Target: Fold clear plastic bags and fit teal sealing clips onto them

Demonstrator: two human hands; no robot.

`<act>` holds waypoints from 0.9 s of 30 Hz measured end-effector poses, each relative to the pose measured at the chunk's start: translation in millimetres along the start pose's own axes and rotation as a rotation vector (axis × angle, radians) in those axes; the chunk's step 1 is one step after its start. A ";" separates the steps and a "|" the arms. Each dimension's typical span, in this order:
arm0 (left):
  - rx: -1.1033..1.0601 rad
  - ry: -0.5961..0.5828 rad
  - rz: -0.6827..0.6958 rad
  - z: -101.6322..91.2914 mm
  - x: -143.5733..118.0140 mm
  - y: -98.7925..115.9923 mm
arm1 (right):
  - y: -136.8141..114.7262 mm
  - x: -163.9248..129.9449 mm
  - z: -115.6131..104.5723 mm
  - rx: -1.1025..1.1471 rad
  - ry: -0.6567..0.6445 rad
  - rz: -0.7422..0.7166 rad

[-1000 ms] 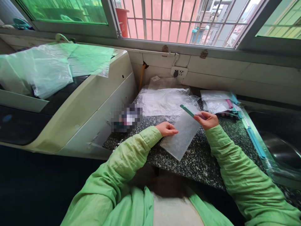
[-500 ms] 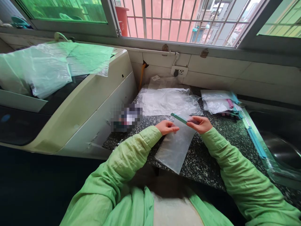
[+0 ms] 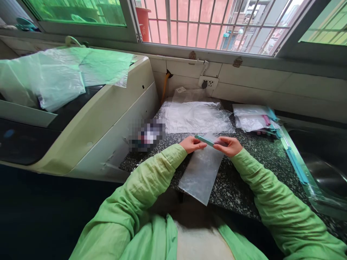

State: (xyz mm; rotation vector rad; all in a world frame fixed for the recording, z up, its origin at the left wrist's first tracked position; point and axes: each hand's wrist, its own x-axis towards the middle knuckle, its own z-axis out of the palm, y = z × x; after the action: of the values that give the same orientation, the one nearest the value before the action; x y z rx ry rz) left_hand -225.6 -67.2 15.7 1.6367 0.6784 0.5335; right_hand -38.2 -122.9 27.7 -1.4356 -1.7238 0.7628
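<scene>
Translucent, teal-topped bag (image 3: 202,173) has moved closer.

Translucent rect. plastic bag (image 3: 202,177), matt; slim teal plastic strip (image 3: 204,140), smooth; speckled black-and-white stone-look surface (image 3: 233,184) (semi-gloss, approx.); dark metal sink (image 3: 321,164), glossy.

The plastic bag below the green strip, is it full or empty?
Empty, it seems: the plastic bag looks flat below the green strip, without any bulge or visible contents.
</scene>
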 end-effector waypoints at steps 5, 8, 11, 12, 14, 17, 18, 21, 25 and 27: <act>-0.087 0.162 -0.086 0.6 -1.4 4.3 | -7.8 -1.5 7.4 0.018 -0.072 0.043; -0.132 0.231 -0.051 0.5 -1.6 5.3 | -3.9 1.8 7.7 0.056 0.030 0.065; -0.211 0.361 -0.024 -2.8 -0.4 6.2 | 4.1 5.8 7.0 0.166 0.168 0.100; -0.242 0.419 -0.024 -4.3 0.3 6.1 | 6.5 6.3 7.6 0.200 0.182 0.113; -0.294 0.519 -0.021 -7.4 1.9 5.5 | 10.0 5.5 10.3 0.229 0.185 0.123; -0.328 0.570 0.020 -9.6 3.6 4.5 | 11.6 1.3 16.0 0.177 0.212 0.110; -0.338 0.576 0.036 -9.4 3.7 4.7 | 11.6 -0.1 17.4 0.151 0.224 0.105; -0.401 0.607 0.039 -7.1 3.1 7.6 | 12.1 -1.8 18.7 0.077 0.246 0.089; -0.466 0.640 0.006 -3.7 1.8 13.0 | 15.1 0.2 17.5 0.014 0.274 0.070; -0.467 0.644 0.008 -3.0 1.7 13.5 | 16.4 1.4 17.5 0.002 0.277 0.067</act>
State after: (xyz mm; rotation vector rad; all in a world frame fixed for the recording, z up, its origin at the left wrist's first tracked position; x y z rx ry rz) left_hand -224.5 -65.3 29.4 1.0181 0.9269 1.1548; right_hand -44.4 -118.1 4.9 -1.5258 -1.4703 0.5692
